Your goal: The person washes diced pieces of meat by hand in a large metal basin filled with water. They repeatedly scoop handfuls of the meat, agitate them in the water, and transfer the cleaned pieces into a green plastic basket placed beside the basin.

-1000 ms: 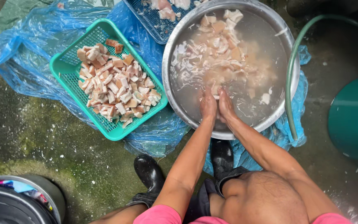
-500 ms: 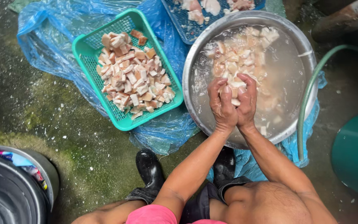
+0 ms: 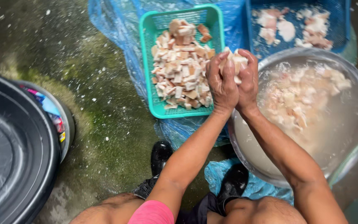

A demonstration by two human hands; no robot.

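Left hand (image 3: 221, 85) and right hand (image 3: 247, 81) pressed together, palms facing, fingers curled shut around a clump of pale meat pieces (image 3: 233, 60) squeezed between them. Clump held in the air, over the gap between the green basket's right rim and the far-left edge of the metal basin; a few cubes poking out above the fingertips. Both forearms reaching up from the near edge of the scene, the right one crossing above the basin's near-left rim.

To the left of the hands, a green plastic mesh basket (image 3: 148, 62) sitting on a crumpled blue plastic sheet (image 3: 112, 25), heaped with cut pork-like cubes (image 3: 181, 66), pink and white with some browner rind. To the right, a large round metal basin (image 3: 249, 166) filled with cloudy water and more pale meat chunks (image 3: 299, 97) floating toward its far side. Beyond the basin, at the far right, a blue tray (image 3: 338, 25) with scattered larger pale slabs on it, possibly fat or skin, too blurred to tell apart.

At the near right, a green hose (image 3: 351, 155) curving along the basin's edge. On the far left of the scene, a big black tub (image 3: 17, 153), with a smaller round container (image 3: 61, 118) tucked just beside it. Wet, mossy concrete floor (image 3: 96, 124) between tub and basket. Near the bottom, two black rubber boots (image 3: 160, 155) on the floor, one touching the blue sheet, bare knees above them and a pink garment's edge (image 3: 152, 211).
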